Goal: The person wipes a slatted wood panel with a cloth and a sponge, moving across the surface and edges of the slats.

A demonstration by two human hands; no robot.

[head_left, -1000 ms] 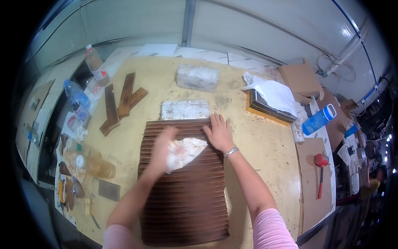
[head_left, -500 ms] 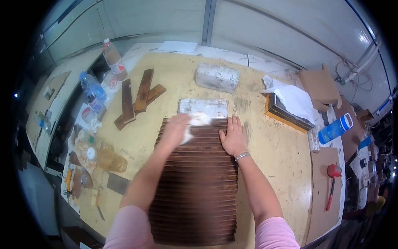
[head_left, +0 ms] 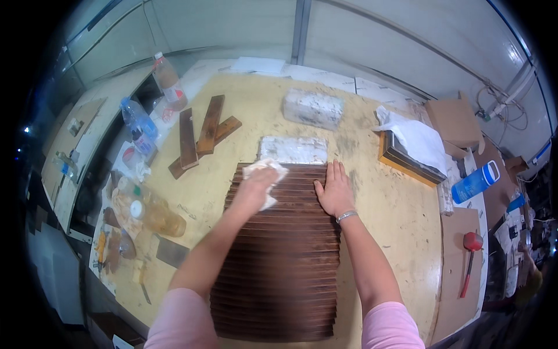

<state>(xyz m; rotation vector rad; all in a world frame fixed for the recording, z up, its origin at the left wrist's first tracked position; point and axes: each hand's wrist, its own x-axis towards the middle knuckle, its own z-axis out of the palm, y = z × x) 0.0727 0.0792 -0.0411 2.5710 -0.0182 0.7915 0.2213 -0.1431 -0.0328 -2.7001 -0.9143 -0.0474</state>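
A row of dark brown wooden slats lies side by side in front of me, running from the table's near edge up to a white wrapped block. My left hand presses a crumpled white cloth onto the far left part of the slats. At their far right corner, my right hand lies flat with the fingers stretched away from me, holding nothing. A bracelet circles that wrist.
Three loose brown boards lie at the back left, near several bottles. A second wrapped block sits farther back. On the right are a cloth-draped box, a blue bottle and a red-headed mallet.
My left hand has drawn the cloth a little toward me across the slats and is less blurred. My right hand keeps its place on the corner. The whole view has shifted slightly.
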